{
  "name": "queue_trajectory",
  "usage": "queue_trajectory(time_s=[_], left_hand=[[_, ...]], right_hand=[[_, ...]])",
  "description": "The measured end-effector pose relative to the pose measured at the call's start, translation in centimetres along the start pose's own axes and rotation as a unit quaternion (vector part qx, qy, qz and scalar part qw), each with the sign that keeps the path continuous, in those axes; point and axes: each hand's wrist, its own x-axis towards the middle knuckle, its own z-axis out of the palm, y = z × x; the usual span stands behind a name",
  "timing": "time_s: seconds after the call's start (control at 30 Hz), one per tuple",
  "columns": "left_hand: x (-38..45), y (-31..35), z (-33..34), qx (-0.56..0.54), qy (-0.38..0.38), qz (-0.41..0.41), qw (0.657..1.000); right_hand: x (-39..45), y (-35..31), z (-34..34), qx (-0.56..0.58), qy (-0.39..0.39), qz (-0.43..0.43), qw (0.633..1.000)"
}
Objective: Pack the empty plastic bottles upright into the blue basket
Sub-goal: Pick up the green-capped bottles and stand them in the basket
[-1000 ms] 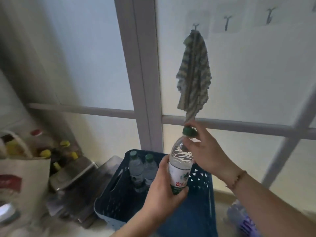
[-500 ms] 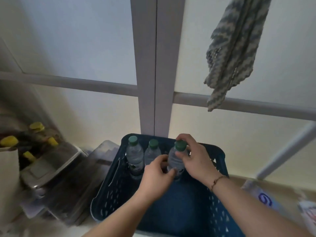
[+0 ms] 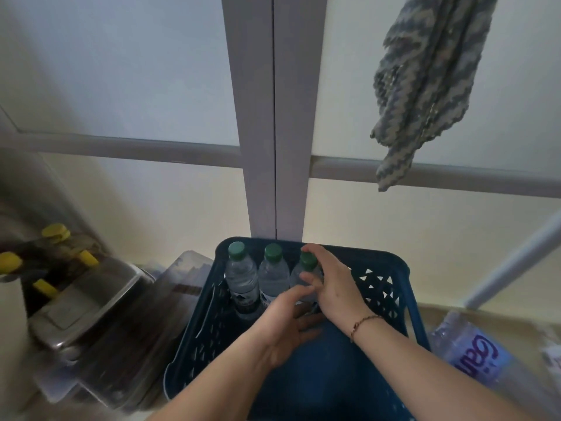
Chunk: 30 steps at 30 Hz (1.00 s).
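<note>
A blue basket [image 3: 391, 287] with a perforated wall stands on the floor against the window frame. Three clear plastic bottles with green caps stand upright in a row along its far side: one [image 3: 241, 276] at the left, one [image 3: 273, 275] in the middle, one [image 3: 305, 270] at the right. My right hand [image 3: 332, 287] grips the right bottle, fingers over its cap and shoulder. My left hand [image 3: 288, 326] lies lower in the basket with its fingers spread and relaxed, fingertips near that bottle's lower body.
Left of the basket sit a metal container [image 3: 88, 305], flat trays and bottles with yellow caps [image 3: 56, 230]. A large clear bottle [image 3: 473, 357] with a purple label lies at the right. A striped cloth [image 3: 425, 86] hangs above, before the window.
The bottle held up in both hands came down into the basket beside the other two. My left hand has loosened from its body; my view tilted down and closer.
</note>
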Motion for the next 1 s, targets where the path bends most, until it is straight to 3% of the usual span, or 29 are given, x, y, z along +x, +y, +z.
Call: queue_trajectory(time_s=[0.17,0.33,0.57,1.0], left_hand=[[0.3,0.5,-1.7,-0.078,0.060,-0.055,0.994],[0.0,1.8,-4.2,-0.203,0.119,-0.059,0.970],[0.0,2.1,-4.8,-0.264,0.137,-0.047,0.954],[-0.4,2.8,-4.7,-0.315,0.135,-0.020,0.939]], right_hand=[[-0.1,0.1,-1.5,-0.151,-0.034,-0.059,0.986],[0.3,-0.4,-1.8,-0.337,-0.108,-0.091,0.931],[1.3,-0.3,-1.4,-0.260,-0.079,-0.061,0.960],[0.0,0.2,-1.1,-0.279,-0.094,-0.087,0.952]])
